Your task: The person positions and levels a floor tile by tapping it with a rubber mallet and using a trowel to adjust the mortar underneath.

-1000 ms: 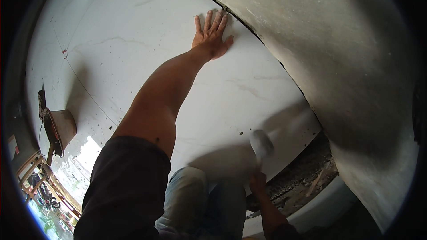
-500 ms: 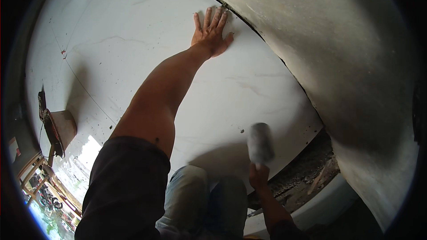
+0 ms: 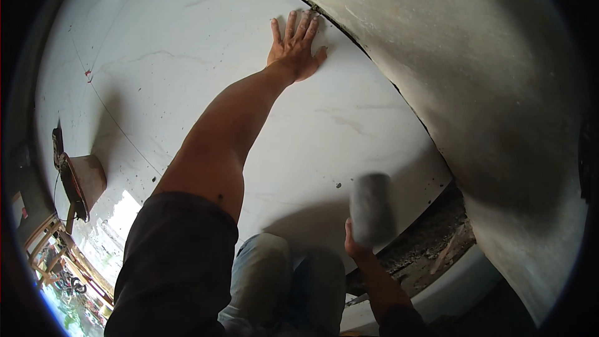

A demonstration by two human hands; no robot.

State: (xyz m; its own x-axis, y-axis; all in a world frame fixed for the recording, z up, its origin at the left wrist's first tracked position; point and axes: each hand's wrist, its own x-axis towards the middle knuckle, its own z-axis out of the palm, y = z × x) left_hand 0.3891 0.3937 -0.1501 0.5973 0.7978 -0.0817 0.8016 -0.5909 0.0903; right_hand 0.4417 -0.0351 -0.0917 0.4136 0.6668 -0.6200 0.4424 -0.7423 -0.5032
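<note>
My left hand (image 3: 297,47) lies flat on a large white marbled floor tile (image 3: 312,131), fingers spread. Its fingertips come close to the dark gap along the wall. In my right hand (image 3: 357,242) is a mallet (image 3: 372,208) with a thick grey head, blurred by motion. The head is over the tile's near right part and hides the handle and most of my fingers. Small dark crumbs are scattered on the tile.
A bare plastered wall (image 3: 474,75) rises along the right. Past the tile's near right edge is a strip of rough dark mortar (image 3: 430,246). A mortar-stained bucket (image 3: 87,181) with a tool on it stands at left. Red spacers (image 3: 89,76) mark a tile joint.
The mallet head has come up nearer the camera and looks larger, now covering its handle. My left hand has stayed in place on the tile.
</note>
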